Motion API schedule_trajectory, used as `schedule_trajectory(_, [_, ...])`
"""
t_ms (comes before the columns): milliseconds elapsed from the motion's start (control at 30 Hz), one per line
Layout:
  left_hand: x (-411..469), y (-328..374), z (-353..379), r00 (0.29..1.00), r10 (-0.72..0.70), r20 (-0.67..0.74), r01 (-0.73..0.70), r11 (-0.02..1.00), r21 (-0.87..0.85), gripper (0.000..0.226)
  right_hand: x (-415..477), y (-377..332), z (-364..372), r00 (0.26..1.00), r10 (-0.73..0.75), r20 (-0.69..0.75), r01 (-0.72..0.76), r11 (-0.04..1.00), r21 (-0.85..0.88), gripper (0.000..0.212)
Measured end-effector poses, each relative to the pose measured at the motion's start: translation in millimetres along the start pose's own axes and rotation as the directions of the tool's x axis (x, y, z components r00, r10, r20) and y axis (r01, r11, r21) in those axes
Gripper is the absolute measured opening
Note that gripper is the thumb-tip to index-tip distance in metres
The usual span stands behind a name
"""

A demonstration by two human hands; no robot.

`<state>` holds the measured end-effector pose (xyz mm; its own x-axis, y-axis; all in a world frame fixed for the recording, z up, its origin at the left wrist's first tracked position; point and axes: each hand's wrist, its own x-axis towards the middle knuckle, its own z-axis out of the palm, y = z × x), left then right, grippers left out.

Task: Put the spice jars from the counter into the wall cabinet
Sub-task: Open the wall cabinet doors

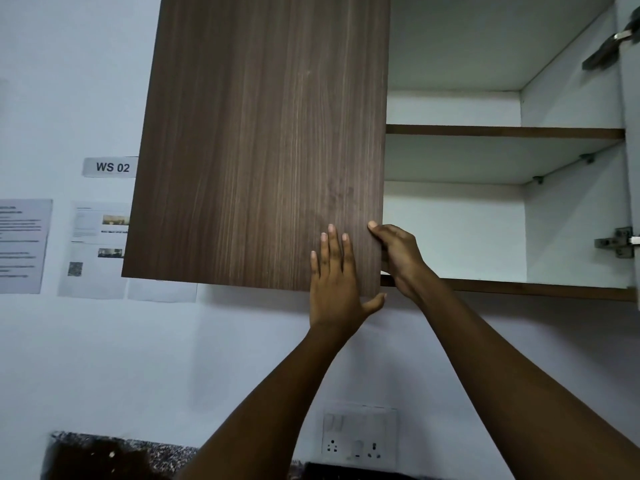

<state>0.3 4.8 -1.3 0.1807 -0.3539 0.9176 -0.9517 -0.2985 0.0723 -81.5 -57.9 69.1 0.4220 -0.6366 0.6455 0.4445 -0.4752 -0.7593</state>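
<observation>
The wall cabinet (pixel 502 133) hangs ahead, its right half open onto two white shelves that look bare. Its left door (pixel 259 143), dark wood grain, is in front of the left half. My left hand (pixel 334 275) lies flat on the door's lower right corner, fingers straight, thumb under the bottom edge. My right hand (pixel 398 254) grips the door's right edge, thumb on the front and fingers curled behind it. No spice jars are in view.
The right door is swung open at the far right, with its hinges (pixel 620 242) showing. Printed sheets (pixel 93 247) and a "WS 02" label (pixel 111 167) hang on the wall. A socket plate (pixel 360 434) sits above the speckled counter (pixel 114 452) at the bottom.
</observation>
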Motion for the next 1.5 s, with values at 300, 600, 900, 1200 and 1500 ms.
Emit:
schedule_trajectory(300, [-18.5,11.2,-42.0,0.999,-0.033,0.025,0.035,0.996,-0.087,0.11,-27.0,-17.9,0.7,0.997,-0.046,0.056,0.044,0.999,0.026,0.016])
schedule_trajectory(600, [-39.4,14.5,-89.1,0.997,-0.037,0.073,0.048,0.985,-0.166,0.107,-70.4,-51.1,17.7,0.996,-0.082,0.018,0.083,0.996,-0.016,0.016])
schedule_trajectory(900, [-66.5,-6.7,-152.8,0.996,0.038,0.083,-0.013,0.96,-0.281,0.104,-128.8,-94.0,57.4,0.983,-0.156,-0.095,0.14,0.978,-0.152,0.021])
schedule_trajectory(1200, [-92.4,-40.9,-218.4,0.987,0.13,0.094,-0.089,0.932,-0.351,0.104,-185.3,-137.7,110.9,0.949,-0.267,-0.169,0.205,0.927,-0.315,0.027])
schedule_trajectory(1500, [-114.3,-80.6,-275.8,0.984,0.157,0.08,-0.111,0.904,-0.414,0.101,-226.2,-165.5,169.3,0.89,-0.419,-0.181,0.27,0.804,-0.53,0.032])
